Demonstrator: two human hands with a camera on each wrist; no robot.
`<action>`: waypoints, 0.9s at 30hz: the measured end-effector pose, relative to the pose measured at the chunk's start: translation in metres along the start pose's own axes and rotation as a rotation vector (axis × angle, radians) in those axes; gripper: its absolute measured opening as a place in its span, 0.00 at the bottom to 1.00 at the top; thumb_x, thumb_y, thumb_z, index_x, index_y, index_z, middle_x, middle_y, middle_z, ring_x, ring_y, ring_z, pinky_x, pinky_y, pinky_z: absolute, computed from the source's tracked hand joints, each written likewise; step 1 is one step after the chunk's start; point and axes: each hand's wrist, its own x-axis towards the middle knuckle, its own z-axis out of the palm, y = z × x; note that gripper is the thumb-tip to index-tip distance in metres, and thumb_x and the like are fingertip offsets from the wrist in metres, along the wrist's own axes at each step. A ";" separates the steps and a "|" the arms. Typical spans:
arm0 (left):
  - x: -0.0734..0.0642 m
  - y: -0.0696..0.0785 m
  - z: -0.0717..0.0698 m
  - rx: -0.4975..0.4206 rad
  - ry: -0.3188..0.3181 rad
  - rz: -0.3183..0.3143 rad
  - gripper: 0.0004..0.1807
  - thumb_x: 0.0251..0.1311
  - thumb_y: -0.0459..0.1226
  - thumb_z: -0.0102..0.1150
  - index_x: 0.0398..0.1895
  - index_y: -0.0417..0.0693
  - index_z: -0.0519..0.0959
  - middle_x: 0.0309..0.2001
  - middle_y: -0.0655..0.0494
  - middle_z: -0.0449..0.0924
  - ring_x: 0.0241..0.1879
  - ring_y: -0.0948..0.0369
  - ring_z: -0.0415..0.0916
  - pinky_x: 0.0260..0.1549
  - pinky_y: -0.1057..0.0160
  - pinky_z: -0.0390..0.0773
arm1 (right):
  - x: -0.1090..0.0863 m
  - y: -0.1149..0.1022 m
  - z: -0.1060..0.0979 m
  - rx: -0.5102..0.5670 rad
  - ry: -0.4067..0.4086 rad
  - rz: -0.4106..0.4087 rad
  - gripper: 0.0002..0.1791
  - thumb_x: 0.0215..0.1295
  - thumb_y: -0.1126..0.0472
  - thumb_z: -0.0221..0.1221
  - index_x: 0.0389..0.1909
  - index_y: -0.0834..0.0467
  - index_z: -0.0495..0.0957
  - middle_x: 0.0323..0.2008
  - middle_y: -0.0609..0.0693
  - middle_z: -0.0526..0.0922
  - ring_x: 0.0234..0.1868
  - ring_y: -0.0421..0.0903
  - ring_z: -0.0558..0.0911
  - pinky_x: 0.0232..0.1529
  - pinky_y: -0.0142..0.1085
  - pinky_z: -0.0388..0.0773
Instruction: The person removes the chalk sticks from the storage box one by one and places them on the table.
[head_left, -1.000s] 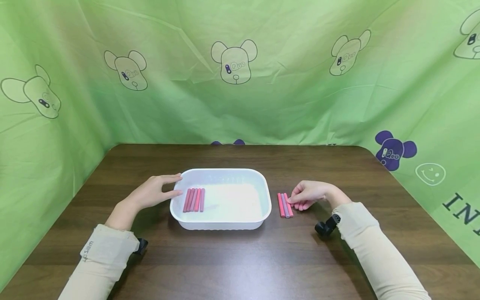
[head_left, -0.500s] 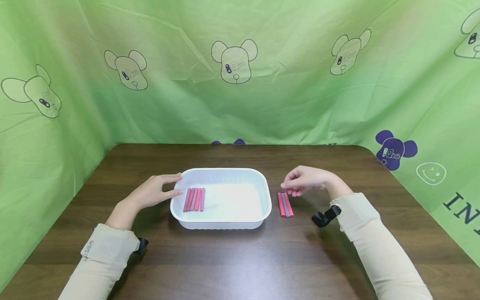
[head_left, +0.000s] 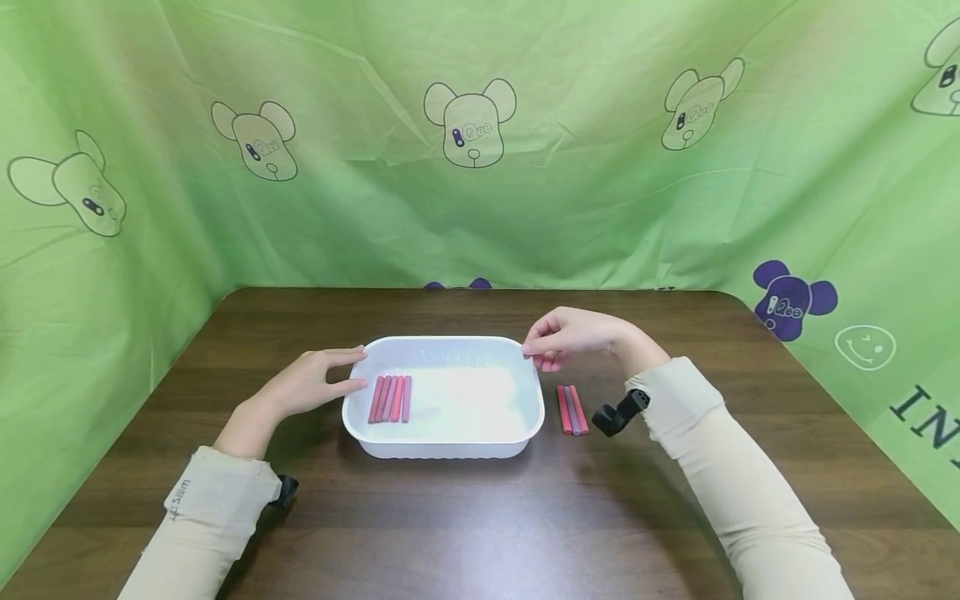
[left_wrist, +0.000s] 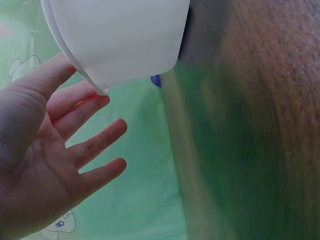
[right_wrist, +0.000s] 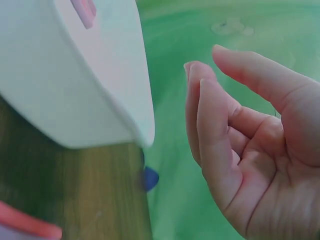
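Observation:
A white plastic tray stands on the table with several short pink and mauve sticks side by side at its left end. My left hand touches the tray's left rim with thumb and fingertips; in the left wrist view its fingers are nearly straight and spread. My right hand is over the tray's far right corner, fingertips right at the rim. The right wrist view shows the fingers bent, thumb apart from them, nothing between. Three sticks, pink and mauve, lie together right of the tray.
The brown wooden table carries the tray near its middle. Green cloth printed with bear heads hangs behind it and along both sides. A black wrist camera sticks out below the right sleeve, close to the three sticks.
My right hand has lifted off the three sticks and moved left and away from me to the tray's far right corner. The left hand stays at the rim; the sticks have not moved.

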 end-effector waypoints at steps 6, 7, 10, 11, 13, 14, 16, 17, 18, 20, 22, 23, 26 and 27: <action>-0.001 0.000 -0.001 0.008 0.010 0.012 0.30 0.59 0.45 0.59 0.61 0.37 0.70 0.63 0.42 0.69 0.65 0.44 0.64 0.63 0.44 0.65 | 0.014 -0.019 0.007 0.009 -0.017 -0.004 0.14 0.63 0.57 0.58 0.40 0.66 0.77 0.26 0.46 0.79 0.26 0.37 0.77 0.32 0.29 0.80; -0.001 0.000 -0.001 0.009 0.010 0.015 0.30 0.60 0.46 0.59 0.61 0.37 0.70 0.63 0.42 0.69 0.65 0.44 0.64 0.63 0.44 0.65 | 0.016 -0.022 0.009 0.009 -0.022 -0.001 0.16 0.63 0.57 0.58 0.41 0.67 0.76 0.27 0.46 0.79 0.26 0.37 0.77 0.33 0.29 0.80; -0.002 0.001 -0.001 0.009 0.008 0.014 0.31 0.60 0.47 0.59 0.61 0.37 0.70 0.63 0.42 0.69 0.65 0.44 0.64 0.63 0.44 0.65 | 0.024 -0.031 0.014 -0.013 -0.034 0.002 0.19 0.64 0.56 0.57 0.45 0.69 0.75 0.29 0.46 0.80 0.28 0.38 0.78 0.36 0.31 0.81; -0.001 0.001 -0.001 0.009 0.006 0.014 0.31 0.60 0.47 0.58 0.61 0.37 0.70 0.63 0.42 0.69 0.65 0.44 0.64 0.63 0.44 0.65 | 0.026 -0.034 0.016 -0.025 -0.041 -0.001 0.19 0.64 0.56 0.57 0.46 0.69 0.75 0.30 0.46 0.80 0.29 0.38 0.78 0.37 0.32 0.81; -0.001 0.000 0.000 0.010 0.005 0.013 0.31 0.60 0.47 0.58 0.61 0.37 0.70 0.63 0.42 0.69 0.65 0.44 0.64 0.63 0.44 0.65 | 0.032 -0.037 0.019 -0.049 -0.053 -0.003 0.20 0.64 0.56 0.57 0.47 0.69 0.75 0.31 0.46 0.81 0.30 0.39 0.79 0.39 0.34 0.82; -0.001 0.000 0.000 0.010 0.003 0.009 0.31 0.59 0.46 0.59 0.61 0.37 0.70 0.63 0.43 0.69 0.65 0.44 0.64 0.63 0.44 0.65 | 0.035 -0.039 0.020 -0.062 -0.058 -0.003 0.20 0.64 0.56 0.57 0.47 0.68 0.75 0.31 0.46 0.81 0.31 0.39 0.79 0.40 0.34 0.82; -0.001 0.000 0.000 0.008 0.001 0.002 0.31 0.59 0.46 0.59 0.62 0.37 0.69 0.64 0.43 0.69 0.65 0.45 0.63 0.63 0.44 0.64 | 0.042 -0.041 0.023 -0.074 -0.074 -0.002 0.19 0.64 0.56 0.57 0.47 0.68 0.75 0.31 0.47 0.81 0.31 0.40 0.80 0.41 0.35 0.83; -0.001 0.000 0.000 0.006 0.001 0.000 0.31 0.59 0.45 0.59 0.62 0.37 0.69 0.64 0.44 0.68 0.66 0.45 0.63 0.64 0.45 0.64 | 0.045 -0.042 0.025 -0.076 -0.082 0.002 0.19 0.64 0.56 0.57 0.47 0.68 0.76 0.31 0.47 0.81 0.31 0.40 0.80 0.41 0.35 0.83; 0.000 0.000 0.000 0.005 0.001 -0.002 0.31 0.59 0.45 0.59 0.62 0.38 0.69 0.64 0.44 0.68 0.66 0.45 0.63 0.64 0.45 0.64 | 0.048 -0.043 0.027 -0.082 -0.089 0.004 0.19 0.64 0.56 0.57 0.47 0.68 0.76 0.31 0.47 0.81 0.31 0.40 0.80 0.41 0.35 0.83; -0.001 0.000 0.000 0.004 0.001 -0.003 0.31 0.59 0.45 0.59 0.62 0.38 0.69 0.64 0.44 0.68 0.66 0.45 0.63 0.64 0.45 0.64 | 0.054 -0.046 0.031 -0.086 -0.103 0.008 0.19 0.64 0.57 0.57 0.48 0.68 0.75 0.31 0.48 0.81 0.31 0.39 0.80 0.41 0.34 0.83; -0.001 0.000 0.000 0.003 0.003 -0.001 0.31 0.59 0.45 0.59 0.62 0.38 0.69 0.64 0.44 0.69 0.66 0.45 0.63 0.64 0.44 0.64 | 0.060 -0.048 0.035 -0.091 -0.114 0.011 0.19 0.64 0.57 0.57 0.47 0.69 0.75 0.30 0.48 0.81 0.30 0.39 0.79 0.40 0.33 0.82; -0.001 0.000 0.000 0.005 0.004 0.000 0.31 0.59 0.46 0.59 0.62 0.38 0.69 0.64 0.44 0.69 0.66 0.45 0.63 0.64 0.44 0.64 | 0.062 -0.049 0.036 -0.096 -0.118 0.013 0.19 0.64 0.57 0.57 0.47 0.68 0.75 0.30 0.48 0.81 0.30 0.38 0.79 0.40 0.33 0.82; -0.001 0.001 -0.001 0.005 0.003 0.002 0.31 0.60 0.46 0.59 0.62 0.38 0.70 0.63 0.43 0.69 0.65 0.45 0.63 0.63 0.44 0.65 | 0.070 -0.050 0.040 -0.103 -0.124 0.021 0.17 0.64 0.58 0.56 0.46 0.67 0.76 0.30 0.49 0.81 0.29 0.38 0.79 0.39 0.32 0.82; -0.002 0.002 -0.001 0.006 0.002 0.003 0.31 0.60 0.47 0.59 0.62 0.38 0.70 0.63 0.43 0.69 0.65 0.45 0.64 0.63 0.44 0.65 | 0.073 -0.051 0.042 -0.107 -0.124 0.022 0.17 0.64 0.58 0.56 0.46 0.67 0.76 0.31 0.50 0.81 0.28 0.38 0.79 0.39 0.32 0.82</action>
